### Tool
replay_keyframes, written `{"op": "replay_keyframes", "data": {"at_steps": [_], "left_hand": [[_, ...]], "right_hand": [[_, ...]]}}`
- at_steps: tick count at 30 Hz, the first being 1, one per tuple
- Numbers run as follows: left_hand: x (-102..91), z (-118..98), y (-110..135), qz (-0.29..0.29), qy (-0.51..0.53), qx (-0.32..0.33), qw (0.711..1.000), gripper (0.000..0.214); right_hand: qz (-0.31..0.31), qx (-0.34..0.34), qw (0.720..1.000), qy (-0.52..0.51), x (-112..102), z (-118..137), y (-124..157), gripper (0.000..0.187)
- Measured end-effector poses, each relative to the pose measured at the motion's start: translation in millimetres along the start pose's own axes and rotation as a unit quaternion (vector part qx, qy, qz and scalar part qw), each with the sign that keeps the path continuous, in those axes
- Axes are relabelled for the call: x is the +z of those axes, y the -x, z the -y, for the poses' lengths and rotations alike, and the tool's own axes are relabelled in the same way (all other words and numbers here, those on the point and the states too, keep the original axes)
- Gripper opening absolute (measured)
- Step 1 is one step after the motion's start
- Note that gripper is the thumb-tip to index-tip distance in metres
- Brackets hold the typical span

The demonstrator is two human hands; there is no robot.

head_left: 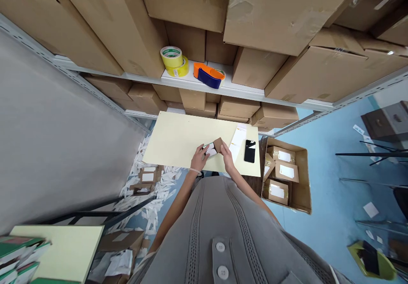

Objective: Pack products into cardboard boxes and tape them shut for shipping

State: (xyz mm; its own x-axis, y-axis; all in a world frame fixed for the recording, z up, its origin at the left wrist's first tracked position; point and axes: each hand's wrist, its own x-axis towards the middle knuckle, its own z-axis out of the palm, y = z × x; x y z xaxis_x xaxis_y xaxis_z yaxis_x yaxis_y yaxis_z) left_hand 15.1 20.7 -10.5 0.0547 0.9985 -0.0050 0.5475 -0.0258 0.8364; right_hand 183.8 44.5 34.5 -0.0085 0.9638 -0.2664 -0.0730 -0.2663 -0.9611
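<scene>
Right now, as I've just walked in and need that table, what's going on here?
A person is at the pale table, left hand and right hand both gripping a small cardboard box with a white label. A black phone and a paper sheet lie beside it. On the floor to the right, an open carton holds more labelled boxes.

1. A pale yellow counter (178, 142) carries everything here; most of its top is bare.
2. A black phone (249, 151) lies flat near the counter's right edge.
3. White paper sheets (238, 142) lie just left of the phone.
4. Further left of the phone, a small cardboard box (214, 147) sits near the front edge, held between the left hand (199, 158) and the right hand (227, 156).
</scene>
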Motion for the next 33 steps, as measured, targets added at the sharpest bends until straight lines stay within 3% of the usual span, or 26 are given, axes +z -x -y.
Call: {"op": "replay_keyframes", "data": {"at_steps": [4, 9, 14, 19, 23, 33], "left_hand": [[2.9, 2.2, 1.7, 0.004, -0.011, 0.009, 1.0, 0.047], [5.9, 4.6, 2.8, 0.0, 0.003, 0.01, 1.0, 0.049], [9.0, 7.0, 5.4, -0.015, 0.045, 0.018, 0.999, 0.06], [10.6, 9.4, 11.4, -0.017, 0.07, -0.005, 0.997, 0.083], [9.8, 14.2, 16.8, -0.01, 0.08, -0.029, 0.996, 0.086], [7.7, 14.5, 24.9, -0.031, 0.095, -0.025, 0.995, 0.061]], "right_hand": [[0.077, -0.077, 0.988, 0.108, 9.4, 3.2, 8.1, 0.073], [0.148, -0.129, 0.937, 0.289, 13.8, 0.2, 11.2, 0.068], [0.164, -0.153, 0.868, 0.443, 18.1, -4.8, 13.6, 0.06], [0.147, -0.152, 0.825, 0.524, 24.6, -9.5, 17.5, 0.055], [0.136, -0.152, 0.819, 0.537, 27.8, -11.6, 19.7, 0.057], [0.099, -0.134, 0.826, 0.539, 35.8, -4.0, 21.8, 0.059]]}}
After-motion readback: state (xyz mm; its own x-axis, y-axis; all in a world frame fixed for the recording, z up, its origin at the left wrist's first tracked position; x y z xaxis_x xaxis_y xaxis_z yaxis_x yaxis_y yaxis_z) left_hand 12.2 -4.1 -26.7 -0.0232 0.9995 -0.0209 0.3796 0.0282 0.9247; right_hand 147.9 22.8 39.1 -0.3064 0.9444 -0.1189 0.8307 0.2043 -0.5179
